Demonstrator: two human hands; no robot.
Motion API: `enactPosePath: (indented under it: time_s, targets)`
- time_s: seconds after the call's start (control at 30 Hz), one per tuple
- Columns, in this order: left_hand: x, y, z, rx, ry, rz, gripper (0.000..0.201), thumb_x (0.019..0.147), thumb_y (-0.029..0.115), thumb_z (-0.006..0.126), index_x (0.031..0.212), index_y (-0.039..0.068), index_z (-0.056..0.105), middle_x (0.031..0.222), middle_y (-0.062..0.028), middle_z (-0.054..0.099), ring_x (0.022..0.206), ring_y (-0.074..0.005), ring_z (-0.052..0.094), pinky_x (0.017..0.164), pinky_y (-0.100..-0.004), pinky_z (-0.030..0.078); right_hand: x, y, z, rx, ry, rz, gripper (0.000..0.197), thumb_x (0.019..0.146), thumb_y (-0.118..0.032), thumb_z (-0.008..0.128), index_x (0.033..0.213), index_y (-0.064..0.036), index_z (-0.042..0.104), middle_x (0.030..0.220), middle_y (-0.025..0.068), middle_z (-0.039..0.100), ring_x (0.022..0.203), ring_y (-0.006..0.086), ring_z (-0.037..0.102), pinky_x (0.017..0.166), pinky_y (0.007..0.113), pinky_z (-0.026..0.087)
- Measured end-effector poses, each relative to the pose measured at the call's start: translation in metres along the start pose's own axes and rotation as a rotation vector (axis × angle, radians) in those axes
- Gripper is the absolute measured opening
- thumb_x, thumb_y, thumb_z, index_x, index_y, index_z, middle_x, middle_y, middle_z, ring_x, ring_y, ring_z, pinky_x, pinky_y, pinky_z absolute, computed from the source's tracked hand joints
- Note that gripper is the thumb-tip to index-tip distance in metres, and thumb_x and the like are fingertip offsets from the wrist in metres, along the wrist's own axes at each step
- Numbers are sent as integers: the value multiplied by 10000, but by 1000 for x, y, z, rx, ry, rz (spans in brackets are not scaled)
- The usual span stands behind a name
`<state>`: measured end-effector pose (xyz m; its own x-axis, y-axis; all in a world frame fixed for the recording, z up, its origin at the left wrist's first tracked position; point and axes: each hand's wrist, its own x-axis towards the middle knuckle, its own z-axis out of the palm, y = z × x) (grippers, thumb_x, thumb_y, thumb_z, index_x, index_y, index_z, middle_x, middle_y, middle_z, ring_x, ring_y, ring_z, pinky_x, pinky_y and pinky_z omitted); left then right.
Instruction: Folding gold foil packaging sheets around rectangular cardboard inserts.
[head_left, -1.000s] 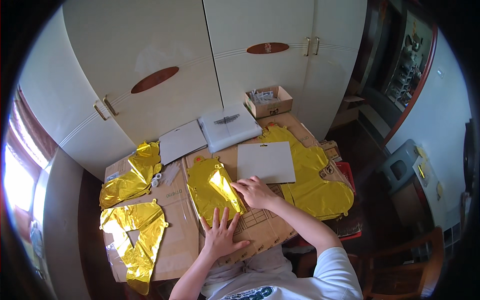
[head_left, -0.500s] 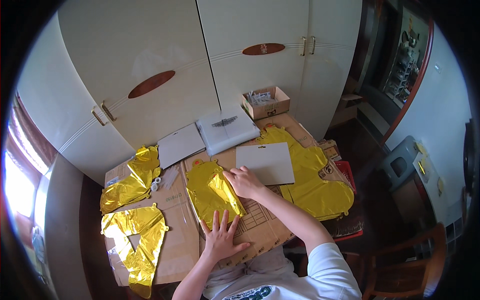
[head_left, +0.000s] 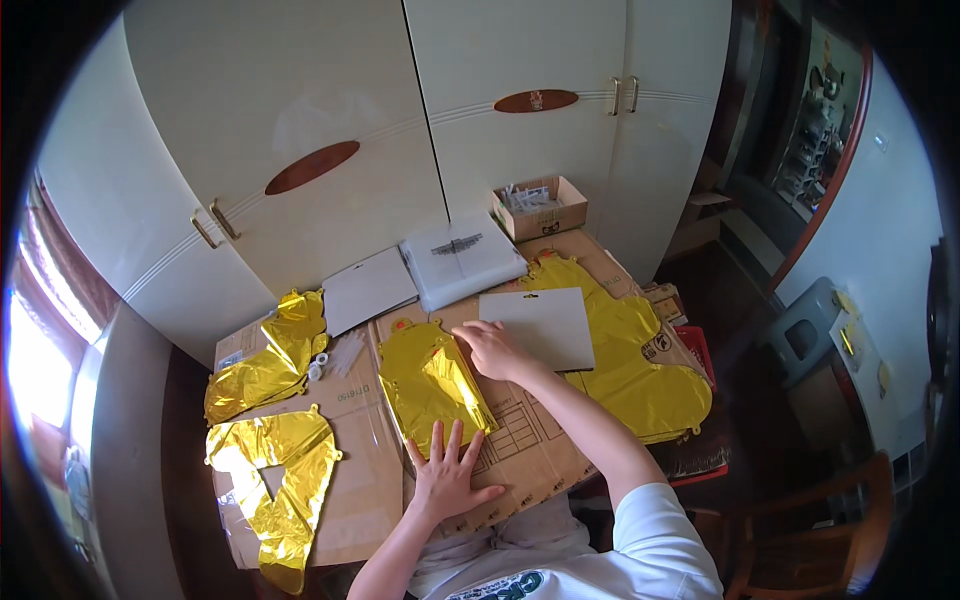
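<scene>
A folded gold foil balloon lies on the cardboard in front of me, its shiny flap turned over along the right side. My left hand is spread flat, with its fingertips pressing the near end of the foil. At the balloon's upper right edge, my right hand has its fingers bent together at the foil; its palm side is hidden. Just beyond that hand, a pale card with a hang hole rests partly over a pile of flat gold foil balloons.
More gold foil lies at the left, with another foil balloon nearer me. Small white rolls sit beside clear straws. Farther back are pale cards, a stack of plastic bags and a small carton.
The raised flap of the foil balloon has come down flatter toward the right edge. My right hand has shifted slightly right, off the flap to the edge. My left hand stays spread in place.
</scene>
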<state>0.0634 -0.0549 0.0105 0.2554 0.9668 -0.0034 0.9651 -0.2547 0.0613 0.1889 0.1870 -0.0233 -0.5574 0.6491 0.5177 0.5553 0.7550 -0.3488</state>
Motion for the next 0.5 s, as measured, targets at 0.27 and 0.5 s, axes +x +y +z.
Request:
enactPosePath:
  time_s: [0.27, 0.5]
  targets:
    - [-4, -1, 2, 5, 5, -16, 1018, 748, 867, 422, 1522, 211, 342, 1586, -179, 235, 1470, -430, 152, 1043, -793, 47, -67, -54, -55, 81, -91, -222, 169, 861, -27, 573, 1011, -54, 645, 1082, 92, 678, 1080, 228, 621, 937, 388, 456]
    - [-3, -4, 8, -11, 29, -1, 1023, 723, 875, 460, 1452, 158, 448, 1572, -192, 252, 1461, -451, 156, 1048, -785, 22, -110, -81, -49, 12, -200, -331, 376, 884, -114, 560, 1233, 11, 624, 1250, 139, 643, 1220, 247, 573, 1088, 398, 401]
